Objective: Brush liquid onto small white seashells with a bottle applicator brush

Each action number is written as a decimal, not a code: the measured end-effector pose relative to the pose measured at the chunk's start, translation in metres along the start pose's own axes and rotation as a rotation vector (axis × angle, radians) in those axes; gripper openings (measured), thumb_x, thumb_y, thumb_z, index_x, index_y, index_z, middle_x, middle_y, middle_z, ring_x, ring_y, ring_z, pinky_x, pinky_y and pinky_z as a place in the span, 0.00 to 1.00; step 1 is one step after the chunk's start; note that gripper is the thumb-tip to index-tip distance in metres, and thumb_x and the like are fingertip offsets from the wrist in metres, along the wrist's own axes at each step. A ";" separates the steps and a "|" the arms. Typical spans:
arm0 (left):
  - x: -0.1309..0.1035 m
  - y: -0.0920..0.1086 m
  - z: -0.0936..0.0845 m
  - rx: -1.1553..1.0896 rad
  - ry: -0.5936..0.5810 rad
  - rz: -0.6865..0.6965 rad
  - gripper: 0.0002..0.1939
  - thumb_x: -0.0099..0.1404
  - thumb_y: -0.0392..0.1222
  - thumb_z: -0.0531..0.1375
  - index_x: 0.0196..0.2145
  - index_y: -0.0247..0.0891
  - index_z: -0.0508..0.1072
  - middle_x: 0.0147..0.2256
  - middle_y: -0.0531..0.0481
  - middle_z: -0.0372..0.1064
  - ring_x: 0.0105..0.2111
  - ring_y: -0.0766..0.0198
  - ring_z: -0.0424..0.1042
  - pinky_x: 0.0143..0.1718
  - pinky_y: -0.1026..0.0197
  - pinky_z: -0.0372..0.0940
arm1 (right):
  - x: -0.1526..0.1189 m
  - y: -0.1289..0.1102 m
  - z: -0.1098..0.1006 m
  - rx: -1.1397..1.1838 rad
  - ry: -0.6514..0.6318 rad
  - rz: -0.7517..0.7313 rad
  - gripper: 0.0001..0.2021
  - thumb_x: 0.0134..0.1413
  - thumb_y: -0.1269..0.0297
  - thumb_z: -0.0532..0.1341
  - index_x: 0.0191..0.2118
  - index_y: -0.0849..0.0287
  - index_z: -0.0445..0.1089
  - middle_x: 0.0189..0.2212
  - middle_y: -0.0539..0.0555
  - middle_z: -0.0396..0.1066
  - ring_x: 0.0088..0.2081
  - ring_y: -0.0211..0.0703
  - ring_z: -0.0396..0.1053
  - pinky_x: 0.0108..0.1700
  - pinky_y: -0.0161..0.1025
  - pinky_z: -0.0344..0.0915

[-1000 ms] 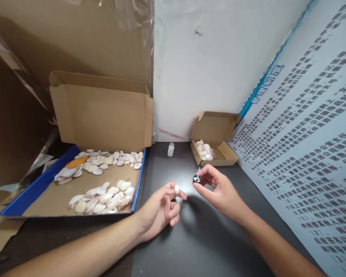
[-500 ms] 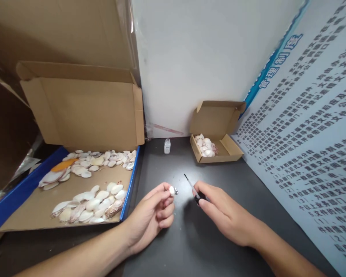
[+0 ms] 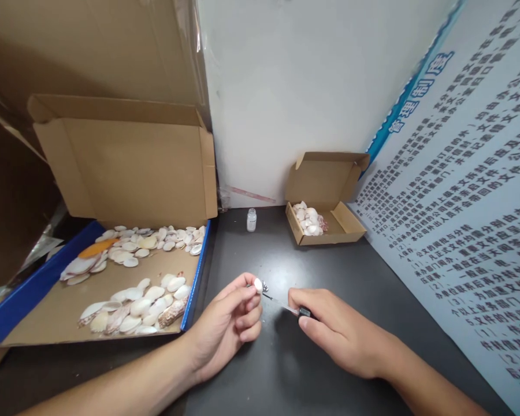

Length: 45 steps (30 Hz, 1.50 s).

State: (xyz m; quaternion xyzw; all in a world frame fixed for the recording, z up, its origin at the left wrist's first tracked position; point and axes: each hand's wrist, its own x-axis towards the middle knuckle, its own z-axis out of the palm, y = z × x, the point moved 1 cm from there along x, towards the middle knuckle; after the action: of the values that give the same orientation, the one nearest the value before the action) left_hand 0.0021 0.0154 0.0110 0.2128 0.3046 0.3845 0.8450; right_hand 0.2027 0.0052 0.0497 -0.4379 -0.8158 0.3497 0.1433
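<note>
Between thumb and forefinger, my left hand (image 3: 231, 323) pinches a small white shell (image 3: 258, 285) above the dark table. My right hand (image 3: 335, 329) is closed round the black cap of a small applicator brush (image 3: 286, 307). Its thin stem points left, and the dark tip is close to the shell; I cannot tell if they touch. A small dark, shiny thing (image 3: 265, 286), too small to make out, shows just right of the shell. Farther back stands a little clear bottle (image 3: 251, 221) without its cap.
On the left, an open blue-edged cardboard box (image 3: 47, 323) holds two groups of shells (image 3: 134, 306) and an orange piece (image 3: 96, 248). A smaller open carton (image 3: 331, 238) with shells stands at the back right. A white panel (image 3: 260, 115) and a printed board (image 3: 468, 231) close off the back and right.
My right hand has lowered, and the brush tip has swung down and left toward the shell. My left hand with the shell has stayed nearly still.
</note>
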 end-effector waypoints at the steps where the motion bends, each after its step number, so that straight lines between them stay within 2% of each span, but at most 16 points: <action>1: 0.000 0.000 0.000 0.005 0.000 0.000 0.05 0.68 0.36 0.57 0.34 0.38 0.62 0.24 0.59 0.51 0.19 0.76 0.44 0.20 0.68 0.42 | 0.000 0.000 0.001 0.005 -0.004 -0.007 0.09 0.62 0.63 0.49 0.29 0.55 0.53 0.25 0.48 0.60 0.28 0.41 0.58 0.34 0.39 0.56; 6: -0.001 0.000 -0.001 0.034 -0.030 -0.014 0.06 0.66 0.36 0.57 0.34 0.39 0.61 0.24 0.59 0.51 0.19 0.75 0.44 0.20 0.67 0.42 | 0.001 0.000 0.002 -0.002 0.025 0.026 0.08 0.62 0.63 0.49 0.30 0.55 0.54 0.26 0.48 0.62 0.29 0.42 0.60 0.35 0.39 0.58; 10: 0.000 -0.002 -0.001 0.043 -0.038 0.017 0.08 0.63 0.37 0.60 0.33 0.39 0.60 0.24 0.59 0.51 0.19 0.75 0.44 0.21 0.66 0.40 | 0.000 0.000 0.001 -0.015 0.073 0.044 0.09 0.63 0.61 0.48 0.31 0.55 0.57 0.29 0.51 0.67 0.32 0.45 0.64 0.35 0.40 0.60; 13: 0.002 -0.006 -0.002 0.037 -0.064 0.006 0.11 0.60 0.39 0.62 0.33 0.40 0.60 0.23 0.59 0.52 0.18 0.75 0.44 0.21 0.66 0.39 | -0.003 0.003 0.004 0.030 0.130 0.000 0.12 0.65 0.58 0.48 0.32 0.54 0.61 0.31 0.53 0.71 0.32 0.46 0.67 0.35 0.39 0.62; 16: 0.005 -0.006 -0.005 0.030 -0.080 0.020 0.13 0.58 0.41 0.63 0.33 0.41 0.59 0.23 0.60 0.52 0.17 0.75 0.43 0.21 0.65 0.37 | -0.003 0.009 0.007 0.072 0.199 -0.079 0.09 0.62 0.59 0.54 0.32 0.53 0.64 0.29 0.52 0.73 0.31 0.46 0.68 0.34 0.39 0.63; 19: 0.006 -0.006 -0.006 0.062 -0.081 0.043 0.13 0.57 0.41 0.63 0.33 0.40 0.59 0.23 0.60 0.53 0.17 0.75 0.42 0.21 0.65 0.37 | -0.002 0.011 0.008 0.075 0.187 -0.087 0.07 0.60 0.62 0.55 0.31 0.53 0.66 0.28 0.52 0.73 0.31 0.47 0.68 0.35 0.39 0.64; 22: 0.004 -0.006 -0.004 0.088 -0.092 0.051 0.13 0.58 0.40 0.63 0.33 0.40 0.59 0.23 0.60 0.52 0.17 0.75 0.43 0.21 0.65 0.37 | -0.001 0.006 0.006 0.029 0.119 0.004 0.08 0.60 0.64 0.53 0.30 0.55 0.63 0.29 0.52 0.71 0.33 0.46 0.69 0.36 0.39 0.64; 25: 0.003 -0.006 -0.003 0.118 -0.101 0.027 0.12 0.59 0.40 0.62 0.33 0.40 0.60 0.23 0.60 0.52 0.17 0.75 0.44 0.21 0.65 0.38 | -0.001 -0.001 0.001 0.045 0.103 0.023 0.08 0.63 0.64 0.52 0.31 0.55 0.61 0.27 0.49 0.68 0.31 0.43 0.66 0.36 0.38 0.62; 31: 0.002 -0.004 -0.002 0.111 -0.093 0.014 0.12 0.60 0.40 0.63 0.33 0.40 0.59 0.23 0.60 0.51 0.18 0.75 0.44 0.21 0.65 0.39 | 0.000 0.003 -0.001 0.036 0.158 -0.003 0.16 0.70 0.54 0.47 0.32 0.55 0.58 0.29 0.48 0.64 0.32 0.40 0.61 0.37 0.37 0.59; 35: 0.002 -0.004 -0.003 0.101 -0.109 0.017 0.11 0.62 0.39 0.61 0.33 0.40 0.59 0.23 0.60 0.51 0.18 0.75 0.45 0.21 0.66 0.39 | 0.003 0.007 0.001 -0.035 0.203 -0.039 0.17 0.70 0.55 0.47 0.29 0.56 0.55 0.27 0.47 0.61 0.30 0.39 0.59 0.34 0.37 0.56; 41: 0.002 -0.004 -0.003 0.112 -0.115 0.023 0.08 0.63 0.38 0.60 0.34 0.39 0.61 0.23 0.59 0.52 0.18 0.75 0.44 0.21 0.66 0.40 | 0.004 0.010 0.002 -0.107 0.316 0.035 0.18 0.69 0.55 0.48 0.27 0.55 0.51 0.23 0.46 0.57 0.27 0.39 0.55 0.31 0.37 0.51; 45: 0.002 -0.005 -0.004 0.109 -0.115 0.022 0.08 0.63 0.38 0.59 0.35 0.40 0.61 0.23 0.60 0.52 0.18 0.75 0.44 0.21 0.66 0.40 | 0.004 0.012 0.004 -0.048 0.282 -0.015 0.18 0.69 0.53 0.47 0.27 0.55 0.52 0.23 0.46 0.55 0.26 0.38 0.55 0.30 0.37 0.51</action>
State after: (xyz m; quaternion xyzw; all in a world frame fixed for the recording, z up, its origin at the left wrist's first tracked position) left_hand 0.0035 0.0141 0.0045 0.2838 0.2736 0.3636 0.8440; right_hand 0.2063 0.0113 0.0384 -0.4796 -0.7990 0.2642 0.2486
